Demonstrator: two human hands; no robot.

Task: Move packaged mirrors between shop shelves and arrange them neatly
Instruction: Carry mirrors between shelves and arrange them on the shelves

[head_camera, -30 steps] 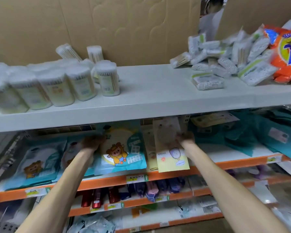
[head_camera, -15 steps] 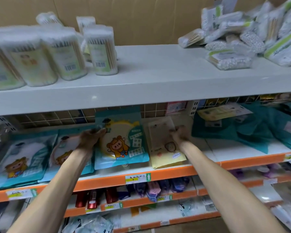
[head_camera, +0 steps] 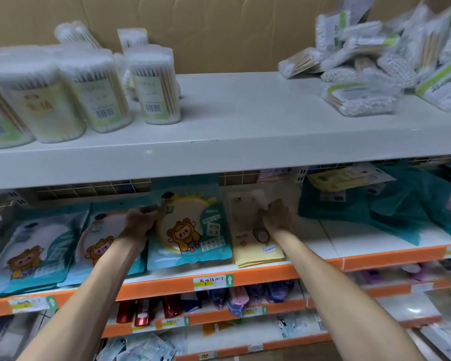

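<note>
Landmark = centre teal mirror pack (head_camera: 190, 230), the one with the cartoon figure. It lies flat on the orange-edged shelf (head_camera: 271, 274), tilted slightly, bottom edge near the shelf lip. Left grip (head_camera: 141, 222) is at its upper left corner, fingers curled onto the pack edge and clamped on it; that area is blurred, so finger detail is poor. Right grip (head_camera: 276, 217) is just right of the landmark, fingers curled onto the upper right part of the yellow mirror pack (head_camera: 255, 248), which lies beside the landmark with edges touching or nearly so. Left of the landmark are two more teal packs (head_camera: 37, 246), overlapping each other, the nearer one partly under the left forearm. Further right of it, past the yellow pack, is a loose heap of teal bags (head_camera: 401, 212). Above it is the white shelf (head_camera: 245, 121): cotton swab tubs (head_camera: 154, 84) stand above and left, bagged swab packs (head_camera: 362, 100) are piled above and right. Price tag (head_camera: 212, 281) sits just below it on the orange lip.
</note>
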